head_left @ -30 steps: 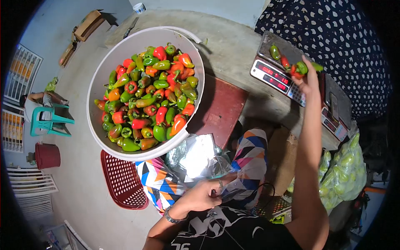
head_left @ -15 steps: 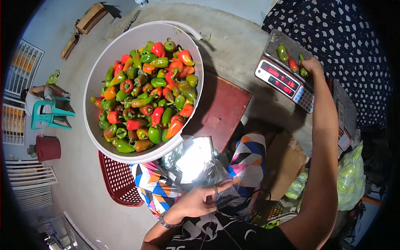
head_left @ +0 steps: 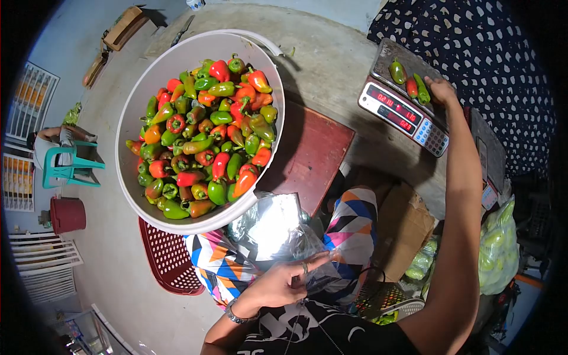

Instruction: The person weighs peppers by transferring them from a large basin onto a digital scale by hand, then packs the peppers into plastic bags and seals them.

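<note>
Red and green peppers [head_left: 412, 88]: 3 being weighed on scale [head_left: 392, 109].
Right hand [head_left: 442, 93]: being held alongside, grip unclear.
Left hand [head_left: 277, 286]: 1 finger being extended, grip unclear.

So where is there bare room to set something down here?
Mostly bare: the concrete surface between the tub and the scale, and the red board below it, beside the tub. Crowded: the tub, heaped with peppers; the scale's platform, with more peppers and the right hand; the lap, with clear plastic and the left hand.
</note>
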`<act>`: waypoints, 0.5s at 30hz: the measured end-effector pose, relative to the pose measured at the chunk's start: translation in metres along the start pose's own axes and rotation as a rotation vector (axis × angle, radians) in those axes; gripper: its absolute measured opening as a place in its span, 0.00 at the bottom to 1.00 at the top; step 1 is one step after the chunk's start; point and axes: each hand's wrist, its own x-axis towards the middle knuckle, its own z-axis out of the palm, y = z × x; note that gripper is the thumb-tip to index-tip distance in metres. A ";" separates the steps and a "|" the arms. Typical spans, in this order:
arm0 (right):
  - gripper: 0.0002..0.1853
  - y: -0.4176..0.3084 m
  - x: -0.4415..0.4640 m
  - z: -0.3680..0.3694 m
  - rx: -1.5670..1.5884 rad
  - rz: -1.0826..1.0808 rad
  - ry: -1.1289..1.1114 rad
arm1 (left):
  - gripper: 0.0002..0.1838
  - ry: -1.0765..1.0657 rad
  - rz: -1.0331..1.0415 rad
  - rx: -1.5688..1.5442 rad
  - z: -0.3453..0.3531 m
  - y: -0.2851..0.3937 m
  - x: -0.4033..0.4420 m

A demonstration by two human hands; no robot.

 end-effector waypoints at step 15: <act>0.30 0.012 -0.028 0.008 -0.049 0.052 0.292 | 0.24 0.110 0.150 0.104 -0.009 -0.004 -0.007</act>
